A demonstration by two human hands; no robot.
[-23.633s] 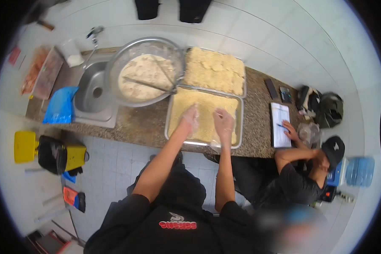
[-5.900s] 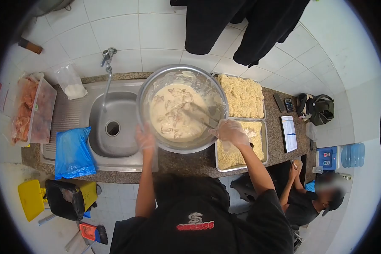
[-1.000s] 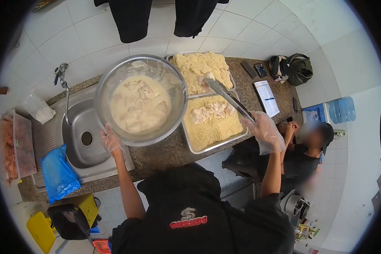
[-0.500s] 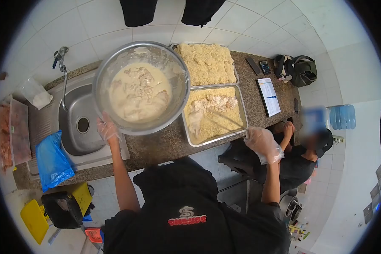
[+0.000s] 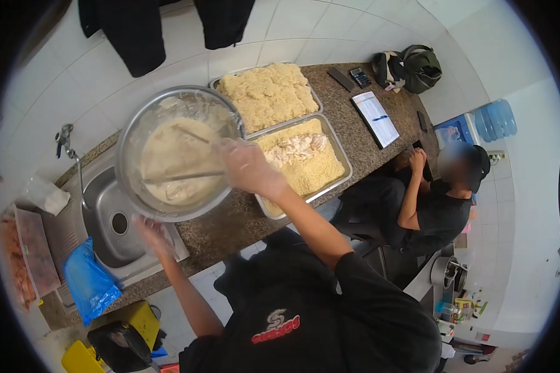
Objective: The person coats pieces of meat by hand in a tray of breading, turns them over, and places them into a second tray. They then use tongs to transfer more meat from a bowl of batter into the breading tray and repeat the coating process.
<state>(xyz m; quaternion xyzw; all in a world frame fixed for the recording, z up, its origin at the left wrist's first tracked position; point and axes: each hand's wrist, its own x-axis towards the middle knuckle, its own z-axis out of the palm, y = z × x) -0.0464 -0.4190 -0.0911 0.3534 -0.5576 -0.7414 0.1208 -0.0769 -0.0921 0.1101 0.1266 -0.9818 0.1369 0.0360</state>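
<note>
Over the worktop [image 5: 230,224], the right hand [image 5: 249,168] clenches tongs [image 5: 180,177] inside the batter bowl [image 5: 126,133]; the left hand [image 5: 152,235] meets its rim, grip unclear.

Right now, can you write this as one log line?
right hand: holds tongs in bowl of batter | left hand: by bowl's near edge, blurred | near tray: crumbs, battered pieces

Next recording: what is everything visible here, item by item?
bowl: one, steel, batter inside, on counter
tongs: one, metal, in bowl
trays: two, steel, crumbed, right of bowl
sink: one, steel, left of bowl
bag: one, blue, beside sink
clipboard: one, white, far counter
backpack: one, dark, counter corner
person: one, black clothes, seated right
left hand: one, blurred, at bowl's near rim
right hand: one, gloved, gripping tongs
</note>
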